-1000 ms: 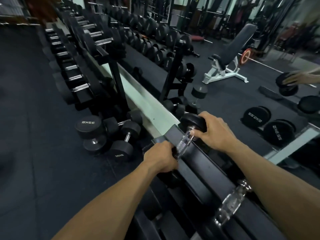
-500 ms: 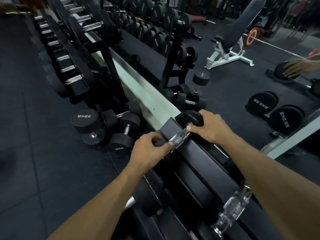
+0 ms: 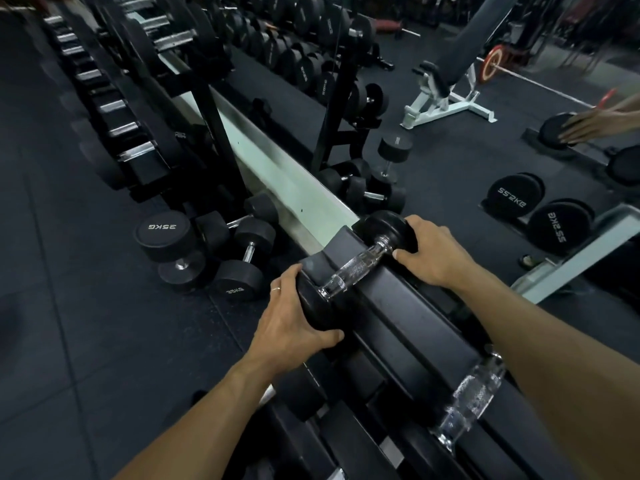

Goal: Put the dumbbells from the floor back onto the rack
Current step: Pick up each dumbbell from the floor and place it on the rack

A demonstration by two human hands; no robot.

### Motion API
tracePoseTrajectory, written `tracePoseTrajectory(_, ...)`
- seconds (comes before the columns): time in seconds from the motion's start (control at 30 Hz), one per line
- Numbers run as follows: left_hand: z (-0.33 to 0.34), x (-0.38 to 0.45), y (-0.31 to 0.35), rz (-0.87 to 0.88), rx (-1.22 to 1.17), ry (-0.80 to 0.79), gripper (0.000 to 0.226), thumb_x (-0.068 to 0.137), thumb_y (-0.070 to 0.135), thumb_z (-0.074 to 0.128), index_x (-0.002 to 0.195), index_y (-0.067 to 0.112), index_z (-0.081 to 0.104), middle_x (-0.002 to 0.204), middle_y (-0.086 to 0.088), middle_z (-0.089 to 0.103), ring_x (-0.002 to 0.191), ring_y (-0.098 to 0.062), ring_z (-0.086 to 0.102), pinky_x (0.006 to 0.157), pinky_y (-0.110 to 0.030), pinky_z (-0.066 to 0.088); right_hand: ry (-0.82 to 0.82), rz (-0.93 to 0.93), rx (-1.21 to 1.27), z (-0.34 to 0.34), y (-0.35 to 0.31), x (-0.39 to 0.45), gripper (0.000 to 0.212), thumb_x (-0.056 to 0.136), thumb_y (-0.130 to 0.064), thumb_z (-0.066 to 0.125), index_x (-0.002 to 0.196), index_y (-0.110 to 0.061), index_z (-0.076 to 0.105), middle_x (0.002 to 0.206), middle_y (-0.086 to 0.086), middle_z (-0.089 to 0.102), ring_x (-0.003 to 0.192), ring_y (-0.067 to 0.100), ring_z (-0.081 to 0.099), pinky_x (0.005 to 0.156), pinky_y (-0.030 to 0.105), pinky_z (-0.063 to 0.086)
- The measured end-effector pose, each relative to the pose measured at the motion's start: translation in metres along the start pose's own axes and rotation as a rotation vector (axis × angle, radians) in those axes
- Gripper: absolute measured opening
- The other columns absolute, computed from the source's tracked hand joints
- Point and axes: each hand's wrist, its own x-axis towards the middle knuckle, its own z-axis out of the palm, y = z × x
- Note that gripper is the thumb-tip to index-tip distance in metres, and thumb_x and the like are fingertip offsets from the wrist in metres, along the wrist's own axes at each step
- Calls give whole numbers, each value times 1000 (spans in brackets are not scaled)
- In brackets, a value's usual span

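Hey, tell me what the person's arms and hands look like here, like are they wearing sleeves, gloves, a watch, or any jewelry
Both forearms are bare as far as the frame shows: no sleeves, gloves, wrist wraps or watch. The left hand wears a thin, plain, light-coloured ring on one finger. The right hand shows no ring or other jewellery on its visible side. No markings are visible on either arm.
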Motion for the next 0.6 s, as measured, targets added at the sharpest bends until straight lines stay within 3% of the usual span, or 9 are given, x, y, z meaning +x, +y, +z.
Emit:
tracePoseTrajectory(0.2, 0, -6, 5, -26, 24, 16, 119, 52, 42, 90, 145, 35, 16, 143, 5, 27, 117, -12, 44, 93, -31, 44, -56, 47, -27, -3, -8, -10, 44, 94, -23, 61, 132, -16, 40, 96, 6, 62, 85, 25, 61, 76, 37, 51)
tracePoseTrajectory(0.33, 1, -16, 20, -31, 197, 62, 119, 59, 47, 87, 149, 28, 11, 152, 4, 14, 132, -25, 40, 97, -42, 49, -78, 68, -115, -17, -3, -32, 55, 94, -29, 60, 142, -15, 36, 118, 12, 62, 107, 30, 58, 88, 37, 48)
tracePoseTrajectory(0.43, 5, -27, 29, 1, 270, 96, 110, 70, 50, 80, 151, 20, 11, 159, -7, 8, 145, -30, 17, 112, -48, 35, -73, 97, -168, -32, 7, -54, 60, 95, -34, 59, 147, -15, 34, 140, 13, 52, 127, 31, 50, 100, 38, 42)
tracePoseTrajectory(0.6, 24, -55, 50, 137, 376, 175, 91, 82, 54, 65, 151, 16, 19, 160, -12, 13, 150, -25, -5, 122, -46, 6, -39, 93, -195, -46, 32, -99, 62, 94, -37, 60, 146, -14, 37, 142, 13, 52, 131, 30, 48, 105, 37, 39)
